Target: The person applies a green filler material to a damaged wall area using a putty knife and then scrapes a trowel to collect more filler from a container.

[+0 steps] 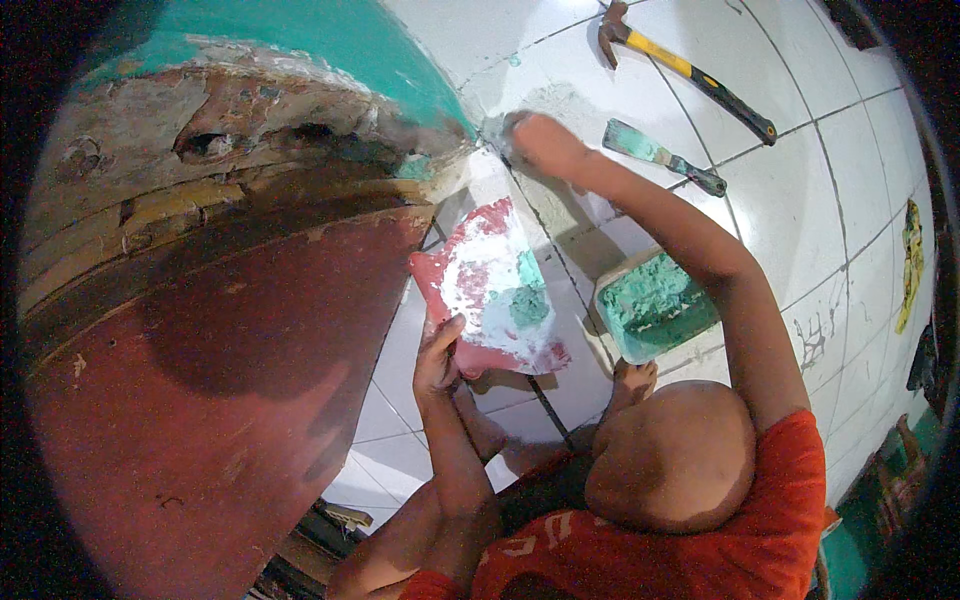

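Note:
My left hand (438, 360) grips the lower left edge of a flat, ragged red piece (485, 358), thumb on top. White paste (465, 285) is smeared over it, with a lump of green putty (527, 306) on its right part. Farther off, my right hand (548, 146) is closed like a fist low at the corner where the green wall (400, 60) meets the tiled floor. Motion smears its fingers, and a blurred grey shape shows beside them; I cannot make out what they hold. Under my right forearm stands an open tub (640, 352) of green putty.
A putty knife (655, 155) with a green-smeared blade lies right of my right hand. Beyond it rests a claw hammer (690, 70) with a yellow and black handle. Broken plaster (250, 120) runs along the wall above a dark red panel (220, 400). My bent knee (672, 455) is near the tub.

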{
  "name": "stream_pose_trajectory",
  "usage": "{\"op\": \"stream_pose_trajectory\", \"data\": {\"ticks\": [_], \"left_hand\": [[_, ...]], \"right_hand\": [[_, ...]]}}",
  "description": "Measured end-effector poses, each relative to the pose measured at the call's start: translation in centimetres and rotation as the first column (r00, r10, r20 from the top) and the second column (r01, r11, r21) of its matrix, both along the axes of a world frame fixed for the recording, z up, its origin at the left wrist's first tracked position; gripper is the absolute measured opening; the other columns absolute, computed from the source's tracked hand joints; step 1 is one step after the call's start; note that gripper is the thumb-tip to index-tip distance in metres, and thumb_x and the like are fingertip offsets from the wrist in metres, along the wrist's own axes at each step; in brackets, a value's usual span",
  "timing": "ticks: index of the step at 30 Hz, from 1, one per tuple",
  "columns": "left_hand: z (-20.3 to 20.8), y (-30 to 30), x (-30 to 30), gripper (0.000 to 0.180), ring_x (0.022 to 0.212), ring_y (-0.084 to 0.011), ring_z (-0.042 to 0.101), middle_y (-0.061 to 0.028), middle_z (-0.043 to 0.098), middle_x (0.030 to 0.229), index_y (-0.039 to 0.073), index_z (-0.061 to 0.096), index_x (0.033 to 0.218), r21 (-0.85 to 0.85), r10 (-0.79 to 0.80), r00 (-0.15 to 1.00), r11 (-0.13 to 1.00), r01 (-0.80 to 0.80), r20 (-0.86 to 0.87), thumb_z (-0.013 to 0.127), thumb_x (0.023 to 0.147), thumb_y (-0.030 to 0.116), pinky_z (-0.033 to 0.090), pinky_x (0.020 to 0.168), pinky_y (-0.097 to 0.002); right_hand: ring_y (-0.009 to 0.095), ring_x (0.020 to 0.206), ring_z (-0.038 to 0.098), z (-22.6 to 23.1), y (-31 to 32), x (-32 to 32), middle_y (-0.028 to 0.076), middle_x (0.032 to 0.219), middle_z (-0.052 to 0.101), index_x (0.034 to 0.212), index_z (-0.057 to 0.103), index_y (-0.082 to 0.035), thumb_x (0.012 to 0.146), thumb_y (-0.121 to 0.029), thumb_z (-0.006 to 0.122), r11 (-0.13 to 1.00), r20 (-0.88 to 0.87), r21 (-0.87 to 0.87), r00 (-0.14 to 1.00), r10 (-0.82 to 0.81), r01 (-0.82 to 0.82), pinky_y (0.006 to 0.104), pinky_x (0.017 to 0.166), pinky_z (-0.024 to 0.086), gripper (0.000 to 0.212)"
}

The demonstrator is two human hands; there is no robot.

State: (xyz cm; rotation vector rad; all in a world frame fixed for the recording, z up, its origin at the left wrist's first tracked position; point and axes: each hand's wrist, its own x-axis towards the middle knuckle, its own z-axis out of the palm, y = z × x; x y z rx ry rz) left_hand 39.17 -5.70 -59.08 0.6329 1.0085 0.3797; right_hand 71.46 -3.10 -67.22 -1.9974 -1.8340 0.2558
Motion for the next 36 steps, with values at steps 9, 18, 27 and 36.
{"op": "stream_pose_trajectory", "data": {"ticks": [9, 18, 27, 36], "left_hand": [[-2.0, 0.2, -0.9, 0.061, 0.113, -0.0229, 0.046, -0.0111, 0.044, 0.125, 0.007, 0.024, 0.137, -0.122, -0.031, 0.998, 0.992, 0.037, 0.053, 0.056, 0.085, 0.010, 0.041, 0.092, -0.0362], [-1.6, 1.6, -0.3, 0.059, 0.111, -0.0192, 0.047, -0.0085, 0.048, 0.120, 0.008, 0.027, 0.135, -0.091, -0.138, 0.970, 0.983, 0.158, 0.200, 0.055, 0.083, 0.004, 0.040, 0.094, -0.0331], [-2.0, 2.9, -0.1, 0.051, 0.106, -0.0199, 0.051, -0.0075, 0.051, 0.116, 0.008, 0.036, 0.129, -0.183, -0.170, 0.960, 0.960, 0.213, 0.224, 0.055, 0.082, 0.005, 0.045, 0.087, -0.0357], [-3.0, 4.3, 0.5, 0.049, 0.111, -0.0221, 0.049, -0.0084, 0.051, 0.118, 0.009, 0.035, 0.129, -0.112, -0.291, 0.847, 0.920, 0.375, 0.445, 0.051, 0.084, 0.003, 0.040, 0.095, -0.0408]], "right_hand": [[0.018, 0.053, 0.055, 12.0, -7.9, -2.4, 0.012, 0.060, 0.059, 0.080, 0.065, -0.001, 0.072, -0.022, 0.066, 0.964, -0.746, -0.112, 0.620, -0.243, 0.242, 0.0305, 0.055, 0.046, 0.023], [0.035, 0.083, 0.060, 14.5, -12.2, -10.3, 0.016, 0.091, 0.063, 0.090, 0.063, -0.003, 0.072, -0.007, 0.058, 0.974, -0.520, 0.166, 0.853, -0.048, 0.156, 0.0377, 0.077, 0.048, 0.018], [0.032, 0.097, 0.054, 11.8, -20.9, -2.5, 0.017, 0.105, 0.055, 0.117, 0.048, -0.004, 0.070, -0.009, 0.068, 0.869, 0.156, -0.062, 0.864, -0.478, 0.492, 0.0382, 0.082, 0.046, 0.051], [0.036, 0.095, 0.054, 11.9, -19.1, -5.1, 0.019, 0.106, 0.053, 0.118, 0.047, -0.008, 0.071, -0.011, 0.065, 0.881, 0.206, -0.210, 0.900, -0.384, 0.424, 0.0388, 0.083, 0.046, 0.050]]}}
